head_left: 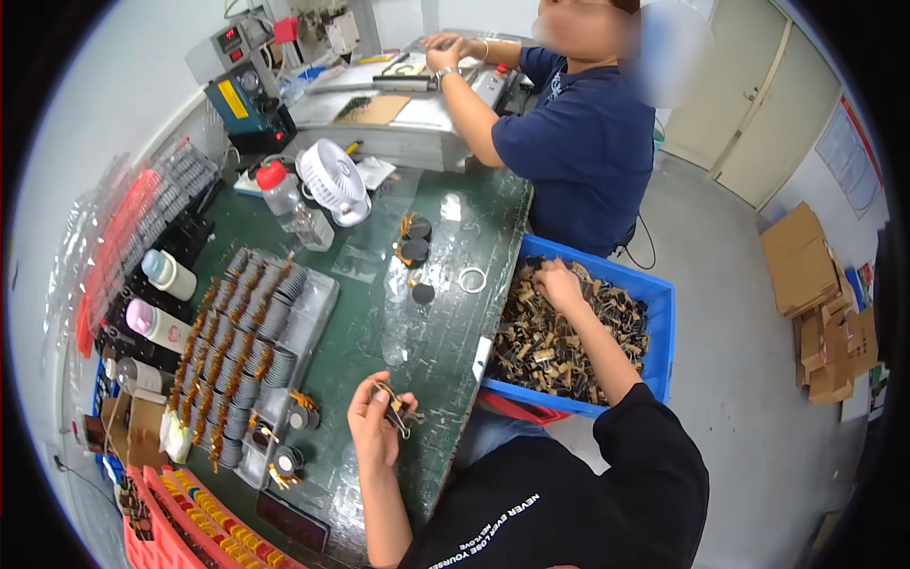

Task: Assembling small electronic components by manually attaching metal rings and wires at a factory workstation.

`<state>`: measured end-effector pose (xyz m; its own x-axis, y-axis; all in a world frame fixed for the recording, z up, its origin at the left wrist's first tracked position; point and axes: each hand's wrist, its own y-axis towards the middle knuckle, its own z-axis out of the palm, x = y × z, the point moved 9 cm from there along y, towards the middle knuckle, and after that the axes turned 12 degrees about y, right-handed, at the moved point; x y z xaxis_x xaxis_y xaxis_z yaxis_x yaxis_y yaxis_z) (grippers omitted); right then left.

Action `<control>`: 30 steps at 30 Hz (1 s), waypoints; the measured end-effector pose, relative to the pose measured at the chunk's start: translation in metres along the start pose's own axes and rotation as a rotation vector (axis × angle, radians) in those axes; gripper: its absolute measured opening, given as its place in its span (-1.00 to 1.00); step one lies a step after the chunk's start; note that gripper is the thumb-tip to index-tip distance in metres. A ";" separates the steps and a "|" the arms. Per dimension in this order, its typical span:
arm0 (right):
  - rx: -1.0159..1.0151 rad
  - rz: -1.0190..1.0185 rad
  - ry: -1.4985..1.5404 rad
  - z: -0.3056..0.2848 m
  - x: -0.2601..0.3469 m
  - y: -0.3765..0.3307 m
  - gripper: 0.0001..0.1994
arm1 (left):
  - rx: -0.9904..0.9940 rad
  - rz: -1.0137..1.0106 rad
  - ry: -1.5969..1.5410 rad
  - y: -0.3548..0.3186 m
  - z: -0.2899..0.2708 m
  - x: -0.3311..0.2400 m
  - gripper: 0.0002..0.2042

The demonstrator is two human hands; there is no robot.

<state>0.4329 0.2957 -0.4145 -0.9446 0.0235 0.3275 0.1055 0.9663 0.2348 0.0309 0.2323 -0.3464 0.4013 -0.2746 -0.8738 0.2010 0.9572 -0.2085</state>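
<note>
At the blue bin [661, 351], the right hand [557, 286] has an indiscernible grip; the left hand [375, 417] pinches a blurry metallic piece [401, 415].

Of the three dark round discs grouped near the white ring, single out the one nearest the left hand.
The lowest dark round disc of that trio, closest to the left hand; the middle disc and top disc lie higher up.

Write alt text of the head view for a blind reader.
A person's right hand reaches into a blue bin of small black-and-tan parts; the left hand holds small metal pieces above a green workbench. Gray discs line a tray at left; a co-worker is beyond.
</note>
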 end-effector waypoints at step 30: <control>-0.053 0.439 1.778 -0.022 0.097 -0.090 -0.88 | -0.014 -0.029 0.296 -0.007 -0.020 -0.005 -0.64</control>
<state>0.3389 0.2050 -0.3844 0.5582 -0.0592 0.8276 0.2676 0.9570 -0.1120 0.0099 0.2283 -0.3492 0.1175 -0.2654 -0.9570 0.1956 0.9509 -0.2397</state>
